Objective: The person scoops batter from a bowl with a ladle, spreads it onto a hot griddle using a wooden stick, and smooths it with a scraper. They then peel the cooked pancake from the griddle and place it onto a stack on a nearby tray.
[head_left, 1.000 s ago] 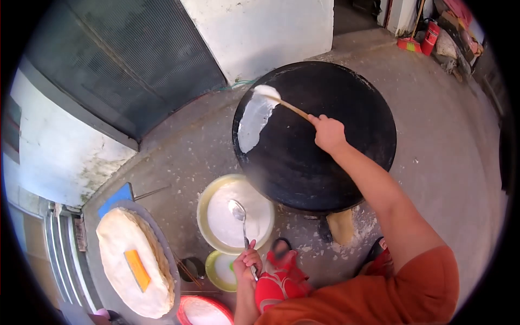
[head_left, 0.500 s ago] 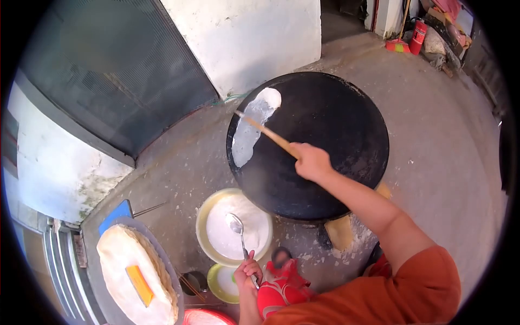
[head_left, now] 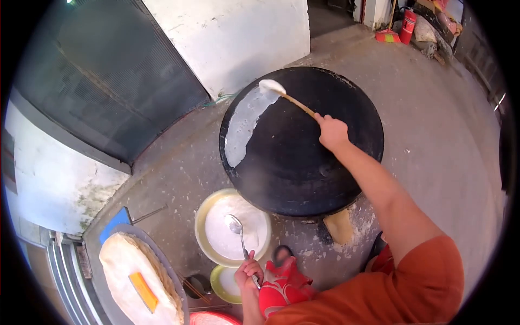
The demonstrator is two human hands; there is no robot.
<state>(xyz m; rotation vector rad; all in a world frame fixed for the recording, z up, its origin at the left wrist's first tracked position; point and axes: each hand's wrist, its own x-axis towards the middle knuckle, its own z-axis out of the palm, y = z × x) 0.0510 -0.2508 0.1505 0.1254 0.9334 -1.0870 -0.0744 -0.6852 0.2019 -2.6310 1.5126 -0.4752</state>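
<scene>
My right hand [head_left: 332, 131] is closed around the handle of a wooden batter spreader [head_left: 298, 104] above the large round black griddle [head_left: 319, 162]. The spreader's far end meets a thick lump of white batter at the griddle's far left edge. A thin curved band of batter [head_left: 241, 132] lies along the left side. My left hand [head_left: 249, 272] grips a large metal spoon [head_left: 235, 225] by its handle. The spoon's bowl is over a pale basin [head_left: 201, 238] of white batter, just in front of the griddle.
At lower left, a stack of thin flatbreads [head_left: 116, 271] bears an orange scraper [head_left: 143, 291]. A smaller greenish bowl [head_left: 215, 284] and a red basin [head_left: 216, 318] stand near my legs. A broom [head_left: 388, 36] and a red fire extinguisher [head_left: 408, 26] are at the back right.
My right hand has moved away and to the right, bringing the spreader's tip up to the far end of the batter. The band now curves further right there. My left hand stays put.
</scene>
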